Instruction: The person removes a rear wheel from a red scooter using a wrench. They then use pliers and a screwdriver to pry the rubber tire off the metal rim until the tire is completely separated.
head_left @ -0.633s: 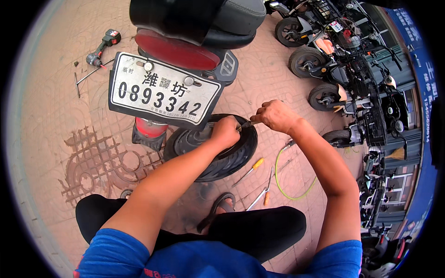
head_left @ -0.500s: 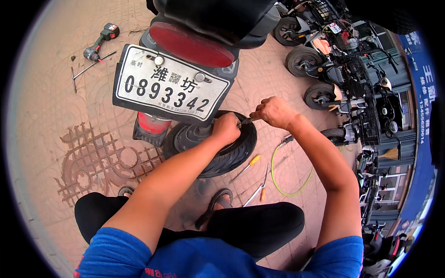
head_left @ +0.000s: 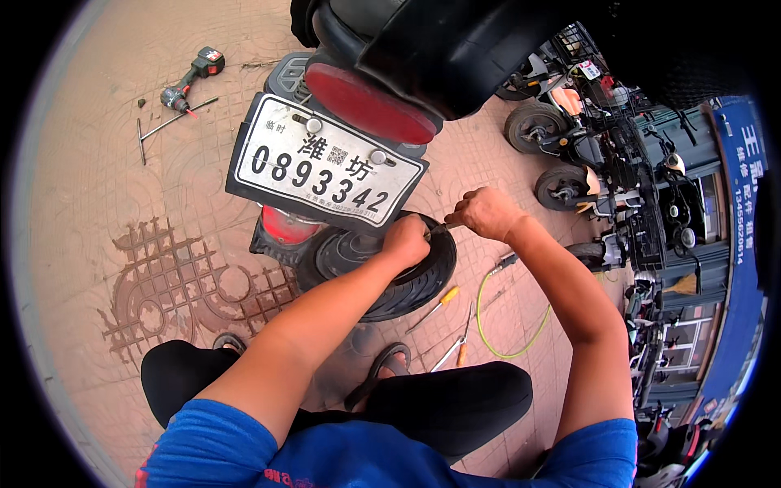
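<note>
A black tyre [head_left: 399, 302] sits at the rear of a scooter, partly under its white licence plate [head_left: 281, 191]. My left hand [head_left: 405, 239] is closed at the tyre's upper right rim; what its fingers pinch is hidden. Just to the right, my right hand [head_left: 486, 214] is closed around a thin, dark metal tool [head_left: 439, 229]. That tool points left toward the tyre rim and my left fingers, and its exact kind is unclear. The wheel hub [head_left: 346, 252] shows beneath my left wrist.
A yellow-handled screwdriver [head_left: 449, 296], a yellow-green hose [head_left: 482, 325] and other hand tools lie on the paving near my foot. At the upper left lie a cordless drill [head_left: 183, 85] and a T-handle wrench [head_left: 163, 128]. Parked scooters [head_left: 561, 187] line the right side.
The whole view has shifted, so the scooter and drill appear lower and farther right. Both hands stay closed at the tyre's rim, with the tool still in my right hand.
</note>
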Motion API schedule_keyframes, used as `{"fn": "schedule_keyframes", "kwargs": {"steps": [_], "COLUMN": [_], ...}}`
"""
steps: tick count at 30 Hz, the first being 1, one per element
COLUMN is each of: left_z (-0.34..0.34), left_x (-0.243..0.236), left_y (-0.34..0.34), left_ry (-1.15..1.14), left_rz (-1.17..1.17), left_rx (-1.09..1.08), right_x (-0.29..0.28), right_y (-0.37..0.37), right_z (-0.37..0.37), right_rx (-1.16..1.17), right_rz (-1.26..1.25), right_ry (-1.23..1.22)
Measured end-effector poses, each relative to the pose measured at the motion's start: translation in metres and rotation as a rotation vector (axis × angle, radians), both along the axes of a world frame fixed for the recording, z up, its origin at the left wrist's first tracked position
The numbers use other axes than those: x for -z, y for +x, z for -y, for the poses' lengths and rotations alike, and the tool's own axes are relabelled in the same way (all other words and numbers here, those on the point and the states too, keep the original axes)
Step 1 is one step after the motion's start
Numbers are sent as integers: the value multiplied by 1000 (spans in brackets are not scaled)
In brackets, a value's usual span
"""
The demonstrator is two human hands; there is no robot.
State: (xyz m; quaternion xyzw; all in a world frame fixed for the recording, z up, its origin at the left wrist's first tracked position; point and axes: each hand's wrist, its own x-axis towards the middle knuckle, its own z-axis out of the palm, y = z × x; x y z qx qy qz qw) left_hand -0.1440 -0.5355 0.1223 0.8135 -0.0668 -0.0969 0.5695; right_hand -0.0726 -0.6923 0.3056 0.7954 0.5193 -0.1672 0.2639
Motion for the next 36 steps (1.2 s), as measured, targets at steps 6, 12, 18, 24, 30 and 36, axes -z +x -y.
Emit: {"fn": "schedule_keyframes", "kwargs": {"steps": [6,12,18,24,30,36], "left_z": [0,1,7,6,5,6], "left_x": [5,-3,12,17,7,11], "left_y": [-2,-2,1,8,2,5], "left_ry": [3,35,7,53,44,39], "left_rz": [45,-13,62,88,98,125], "left_rx": [-51,28,-22,23,20,-3], "right_x": [3,3,6,11,13,13], "right_y": [-2,-1,5,10,9,10], "right_z": [1,8,8,10,14,14], "right_rx": [2,1,-25,-36,-7,6], "right_rz": [41,5,23,-9,-26,-32], "right_ry": [-1,37,73,135,137,162]}}
